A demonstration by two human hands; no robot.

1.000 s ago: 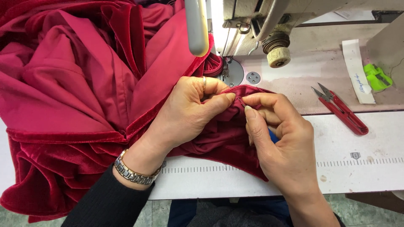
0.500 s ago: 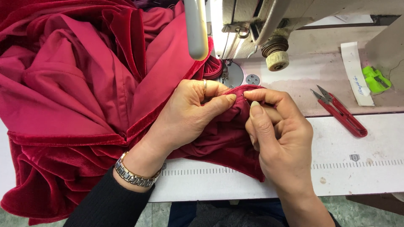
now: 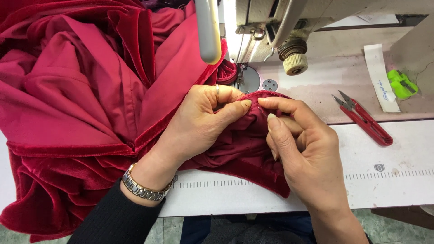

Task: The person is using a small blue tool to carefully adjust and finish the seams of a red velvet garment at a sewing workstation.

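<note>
A big heap of dark red velvet fabric (image 3: 90, 99) with a smoother lining side covers the left of the sewing table. My left hand (image 3: 203, 122), with a ring and a metal watch at the wrist, pinches a folded edge of this fabric in front of the machine's needle area. My right hand (image 3: 303, 149) grips the same bunched edge from the right, thumb and forefinger meeting the left thumb on the seam. The fabric under my palms is hidden.
A sewing machine head (image 3: 280, 27) stands at the top centre, with a round metal needle plate (image 3: 248, 81) below it. Red thread snips (image 3: 364, 119) lie to the right, near a white tape strip (image 3: 379, 77) and a green object (image 3: 402, 83). A printed ruler runs along the table's white front edge (image 3: 389, 180).
My right hand has shifted slightly on the fabric edge, with the fingers re-gripping closer to the left thumb. The fabric heap and snips have stayed in place.
</note>
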